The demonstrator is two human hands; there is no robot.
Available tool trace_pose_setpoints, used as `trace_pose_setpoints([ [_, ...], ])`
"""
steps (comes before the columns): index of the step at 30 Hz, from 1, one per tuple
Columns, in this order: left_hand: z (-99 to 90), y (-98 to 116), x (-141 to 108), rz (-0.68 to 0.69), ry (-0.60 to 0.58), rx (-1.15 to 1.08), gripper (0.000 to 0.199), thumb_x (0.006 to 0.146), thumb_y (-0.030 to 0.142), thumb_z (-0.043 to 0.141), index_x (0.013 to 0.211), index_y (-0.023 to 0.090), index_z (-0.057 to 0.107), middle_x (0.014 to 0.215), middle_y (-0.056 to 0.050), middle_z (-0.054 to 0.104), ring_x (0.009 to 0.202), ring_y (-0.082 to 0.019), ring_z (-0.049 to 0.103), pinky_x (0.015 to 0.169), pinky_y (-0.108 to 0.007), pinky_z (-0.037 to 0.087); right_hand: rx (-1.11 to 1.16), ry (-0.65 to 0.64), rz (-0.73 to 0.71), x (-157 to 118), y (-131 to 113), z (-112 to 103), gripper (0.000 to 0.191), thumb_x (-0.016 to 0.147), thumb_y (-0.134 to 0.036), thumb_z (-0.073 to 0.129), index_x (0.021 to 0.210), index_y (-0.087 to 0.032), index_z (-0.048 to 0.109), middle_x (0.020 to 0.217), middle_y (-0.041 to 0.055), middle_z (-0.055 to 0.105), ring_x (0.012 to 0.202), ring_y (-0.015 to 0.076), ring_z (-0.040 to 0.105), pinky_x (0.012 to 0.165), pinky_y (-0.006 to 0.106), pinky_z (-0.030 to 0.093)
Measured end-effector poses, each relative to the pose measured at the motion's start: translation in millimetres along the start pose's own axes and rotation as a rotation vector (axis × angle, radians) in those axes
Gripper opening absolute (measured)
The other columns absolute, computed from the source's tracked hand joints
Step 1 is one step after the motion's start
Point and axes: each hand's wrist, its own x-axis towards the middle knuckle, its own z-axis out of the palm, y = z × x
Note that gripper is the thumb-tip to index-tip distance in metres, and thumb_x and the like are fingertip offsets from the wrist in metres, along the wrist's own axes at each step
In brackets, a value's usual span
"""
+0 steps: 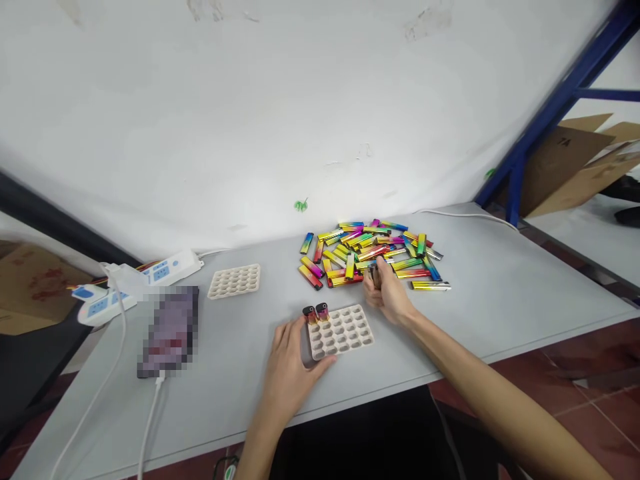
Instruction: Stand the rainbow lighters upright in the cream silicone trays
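Note:
A pale tray (343,331) with rows of holes lies near the table's front edge. Two lighters (316,313) stand upright side by side in its back left corner. My left hand (290,363) grips this tray, its thumb at the front edge and its fingers along the left side. Behind the tray's right end, my right hand (385,290) is closed on a lighter (375,275), mostly hidden by the fingers. Just beyond it spreads a pile of shiny multicoloured lighters (350,265), lying flat and overlapping.
A second pale tray (235,281) lies to the left. Further left are a pixelated phone-like object (170,331), a white cable (150,420) and power strips (173,266). A white wall (250,133) backs the table (220,373). Cardboard boxes (565,163) are at the right.

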Motion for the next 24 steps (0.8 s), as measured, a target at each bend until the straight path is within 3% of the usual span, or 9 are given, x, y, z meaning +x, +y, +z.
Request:
trace_pose_setpoints([
  [3, 0.1, -0.2, -0.1, 0.01, 0.007, -0.016, 0.069, 0.079, 0.043, 0.073, 0.137, 0.022, 0.04, 0.127, -0.009, 0.058, 0.125, -0.032, 0.048, 0.102, -0.049, 0.045, -0.238, -0.002, -0.191, -2.6, 0.3, 1.2, 0.055, 0.093, -0.067, 0.033, 0.069, -0.021, 0.052, 0.053, -0.0042, 0.035, 0.046, 0.0116, 0.028, 0.045, 0.026, 0.025],
  [5, -0.1, -0.2, -0.2, 0.018, 0.005, -0.028, 0.07, 0.079, 0.042, 0.074, 0.137, 0.023, 0.04, 0.128, -0.009, 0.057, 0.125, -0.031, 0.048, 0.102, -0.048, 0.045, -0.429, -0.029, -0.334, -6.3, -3.0, 4.1, 0.045, 0.095, -0.06, 0.042, 0.076, -0.021, 0.056, 0.067, 0.0001, 0.051, 0.06, 0.0144, 0.046, 0.058, 0.028, 0.038],
  [8, -1.1, 0.6, 0.0, 0.019, -0.001, -0.041, 0.072, 0.077, 0.04, 0.076, 0.137, 0.022, 0.04, 0.128, -0.009, 0.058, 0.125, -0.031, 0.048, 0.103, -0.048, 0.044, -0.622, -0.128, -0.471, -12.6, -9.5, 11.0, 0.028, 0.089, -0.048, 0.062, 0.084, -0.021, 0.061, 0.089, 0.0033, 0.063, 0.085, 0.0182, 0.057, 0.077, 0.03, 0.043],
  [13, -1.7, 1.6, 0.0, 0.019, 0.001, -0.062, 0.072, 0.078, 0.041, 0.075, 0.138, 0.023, 0.04, 0.127, -0.008, 0.058, 0.125, -0.031, 0.049, 0.102, -0.047, 0.045, -0.704, -0.208, -0.405, -18.0, -7.9, 23.1, 0.023, 0.089, -0.043, 0.064, 0.086, -0.021, 0.065, 0.08, 0.0007, 0.065, 0.074, 0.0163, 0.057, 0.069, 0.029, 0.043],
  [24, 1.1, -3.2, 0.3, 0.065, 0.031, -0.041, 0.075, 0.075, 0.041, 0.077, 0.138, 0.023, 0.04, 0.125, -0.008, 0.059, 0.122, -0.031, 0.05, 0.1, -0.047, 0.046, -0.863, -0.231, -0.473, -24.9, 4.2, 19.7, 0.021, 0.087, -0.04, 0.067, 0.1, -0.023, 0.067, 0.092, 0.0046, 0.071, 0.078, 0.0194, 0.064, 0.072, 0.034, 0.05],
])
